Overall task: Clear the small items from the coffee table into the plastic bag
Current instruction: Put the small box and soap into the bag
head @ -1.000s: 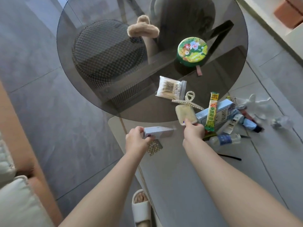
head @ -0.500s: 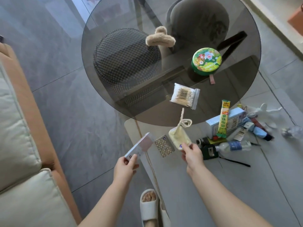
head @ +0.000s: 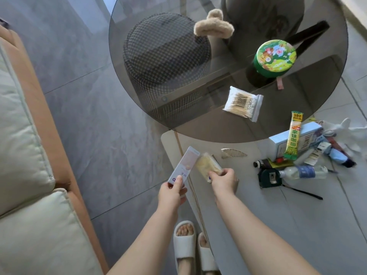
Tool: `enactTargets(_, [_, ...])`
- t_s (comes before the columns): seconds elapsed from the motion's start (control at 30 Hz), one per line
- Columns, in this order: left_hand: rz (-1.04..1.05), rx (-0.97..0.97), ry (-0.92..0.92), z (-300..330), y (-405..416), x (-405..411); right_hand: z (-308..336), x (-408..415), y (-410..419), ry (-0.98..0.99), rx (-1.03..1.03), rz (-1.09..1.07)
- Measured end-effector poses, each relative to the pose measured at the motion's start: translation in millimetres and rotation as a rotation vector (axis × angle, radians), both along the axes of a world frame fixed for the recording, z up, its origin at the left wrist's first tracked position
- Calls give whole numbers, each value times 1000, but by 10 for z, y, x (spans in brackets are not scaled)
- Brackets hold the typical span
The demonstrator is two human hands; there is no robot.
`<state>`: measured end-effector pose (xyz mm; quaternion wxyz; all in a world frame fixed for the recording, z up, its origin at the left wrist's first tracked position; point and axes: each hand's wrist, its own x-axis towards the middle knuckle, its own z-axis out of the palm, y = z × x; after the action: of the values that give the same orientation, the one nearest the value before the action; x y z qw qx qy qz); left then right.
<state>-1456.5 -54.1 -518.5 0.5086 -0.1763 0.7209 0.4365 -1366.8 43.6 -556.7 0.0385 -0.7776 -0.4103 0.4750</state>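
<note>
Head view: left hand (head: 172,193) pinches a white carton (head: 183,165), right hand (head: 224,180) pinches a blurred yellow packet (head: 208,164) off the glass bench (head: 139,80) near edge; no plastic bag identifiable, so either fingertip-held item may slip to the floor.

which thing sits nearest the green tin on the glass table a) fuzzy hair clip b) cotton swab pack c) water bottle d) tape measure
b: the cotton swab pack lies on the glass just in front of the green tin, a little closer than the fuzzy hair clip.
</note>
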Motion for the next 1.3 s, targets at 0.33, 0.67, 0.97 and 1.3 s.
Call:
enactTargets(0.33, [34,-7,-6,167,-275,55,135,156,-182,42,-154,40])
enactTargets(0.67, [251,15,-29,801,-873,154,1038,383,-435,357,-169,136])
enactTargets(0.97, [612,79,-64,1505,-1699,274,1661,126,-1048,451,-187,482])
enactTargets(1.3, [922,177,7,2090,-3085,68,2264,-659,-2376,668,-373,739])
